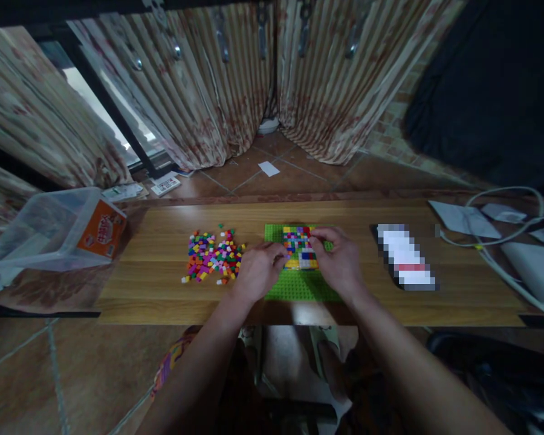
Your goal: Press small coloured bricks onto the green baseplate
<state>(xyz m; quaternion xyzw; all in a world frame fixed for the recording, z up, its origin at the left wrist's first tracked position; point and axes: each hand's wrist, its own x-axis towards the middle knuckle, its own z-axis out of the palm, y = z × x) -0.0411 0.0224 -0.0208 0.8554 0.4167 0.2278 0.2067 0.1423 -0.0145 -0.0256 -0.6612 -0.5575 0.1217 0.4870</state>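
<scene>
A green studded baseplate [299, 289] lies on the wooden table, carrying a dense patch of small multicoloured building bricks [299, 244] with a yellow row along its near side. My left hand [260, 270] is closed at the left edge of this patch, thumb and forefinger pinched; a small purplish brick [287, 257] shows at the fingertips. Over the right edge of the patch, my right hand [340, 257] has its thumb and forefinger drawn in close to the bricks. Whatever lies between those fingertips is hidden. Left of the baseplate is a scattered pile of loose bricks [208, 257].
A phone [405, 257] with a pixelated screen lies right of the baseplate. Beyond the table's right end are white cables [494, 284] and papers [465, 219]. A clear plastic bin [49, 226] with an orange label stands at the left. Curtains [236, 90] hang behind.
</scene>
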